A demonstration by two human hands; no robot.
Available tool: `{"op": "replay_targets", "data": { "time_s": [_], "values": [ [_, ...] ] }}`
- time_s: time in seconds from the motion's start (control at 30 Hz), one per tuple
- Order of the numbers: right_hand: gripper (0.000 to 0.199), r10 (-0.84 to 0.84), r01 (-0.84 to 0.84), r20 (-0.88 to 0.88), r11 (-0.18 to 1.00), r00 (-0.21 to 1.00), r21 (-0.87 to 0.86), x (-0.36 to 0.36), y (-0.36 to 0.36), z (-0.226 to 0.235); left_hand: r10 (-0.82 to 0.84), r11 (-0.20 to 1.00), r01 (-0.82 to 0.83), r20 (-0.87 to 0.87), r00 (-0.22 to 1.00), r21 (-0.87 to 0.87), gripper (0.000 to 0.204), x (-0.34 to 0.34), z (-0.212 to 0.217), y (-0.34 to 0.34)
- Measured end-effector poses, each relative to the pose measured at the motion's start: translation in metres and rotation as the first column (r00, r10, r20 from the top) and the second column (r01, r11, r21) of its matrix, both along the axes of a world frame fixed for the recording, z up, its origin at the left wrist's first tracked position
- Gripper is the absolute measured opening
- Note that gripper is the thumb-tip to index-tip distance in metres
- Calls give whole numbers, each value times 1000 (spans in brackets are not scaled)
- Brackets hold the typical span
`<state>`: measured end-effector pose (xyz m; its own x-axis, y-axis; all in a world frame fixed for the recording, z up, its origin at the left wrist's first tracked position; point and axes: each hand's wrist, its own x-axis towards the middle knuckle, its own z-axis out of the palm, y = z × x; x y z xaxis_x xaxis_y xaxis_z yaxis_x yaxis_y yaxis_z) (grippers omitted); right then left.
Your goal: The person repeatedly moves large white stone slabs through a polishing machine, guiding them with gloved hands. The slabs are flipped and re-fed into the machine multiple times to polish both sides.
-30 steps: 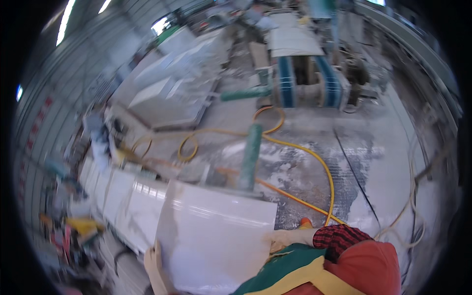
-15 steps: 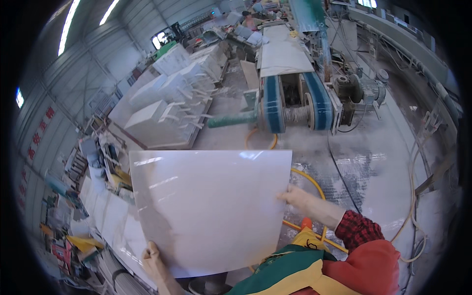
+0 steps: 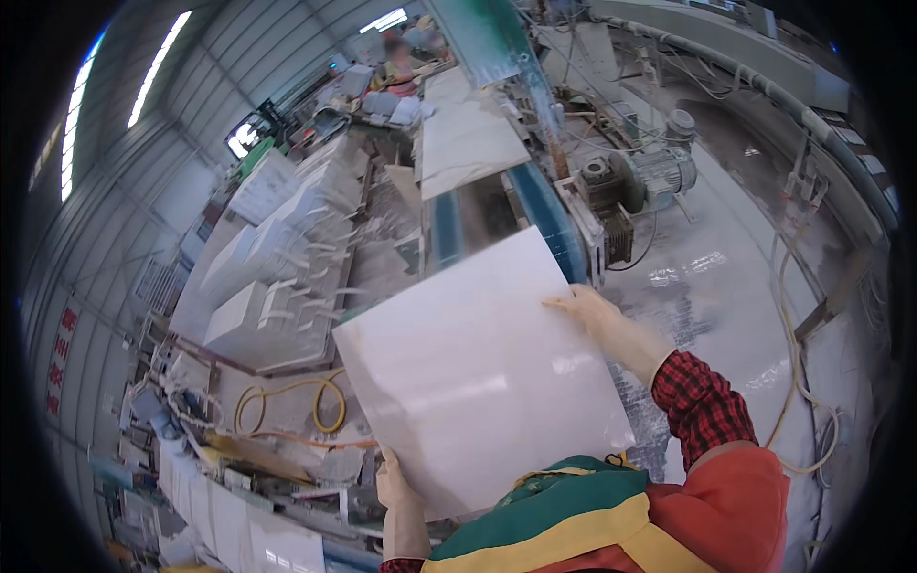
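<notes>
A large, glossy white stone slab [image 3: 478,372] is held up in front of me, tilted, its far corner overlapping the near end of a conveyor with blue belts [image 3: 546,212]. Whether it touches the belts I cannot tell. My left hand [image 3: 398,485] is closed on the slab's near left edge. Farther up, my right hand [image 3: 594,313] grips the right edge, thumb lying over the face; its other fingers are partly hidden. Another pale slab [image 3: 473,143] lies on the conveyor beyond.
Stacked white slabs [image 3: 239,320] stand on the left. A motor [image 3: 659,177] is mounted on the conveyor's right side. A yellow hose [image 3: 330,406] coils on the floor at left, and a pale hose [image 3: 785,353] runs along the right. A person [image 3: 399,67] is in the far background.
The slab has turned counterclockwise and moved toward the conveyor, its far edge now covering part of the belts. Both hands have kept hold of it. My view has shifted right.
</notes>
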<state>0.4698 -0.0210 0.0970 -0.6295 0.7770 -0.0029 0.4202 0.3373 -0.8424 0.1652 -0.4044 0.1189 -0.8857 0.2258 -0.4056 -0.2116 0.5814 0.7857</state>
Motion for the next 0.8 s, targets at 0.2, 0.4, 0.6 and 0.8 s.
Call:
{"op": "replay_targets", "data": {
  "time_s": [0.2,0.4,0.6,0.8],
  "values": [
    [87,-102,-151,411,830,906,538,22,58,-55,-289,953,254,-238,927,-166,78,-30,-71,88],
    [81,-173,-11,388,904,905,428,7,163,-133,-502,851,431,-227,834,-299,77,-98,-107,201],
    [67,-132,-1,370,941,920,338,-37,195,-109,-340,906,334,23,940,-259,80,-139,-92,274],
    [50,-246,206,166,952,955,227,-16,211,-137,-539,791,507,3,842,-343,81,-157,-64,340]
  ]
}}
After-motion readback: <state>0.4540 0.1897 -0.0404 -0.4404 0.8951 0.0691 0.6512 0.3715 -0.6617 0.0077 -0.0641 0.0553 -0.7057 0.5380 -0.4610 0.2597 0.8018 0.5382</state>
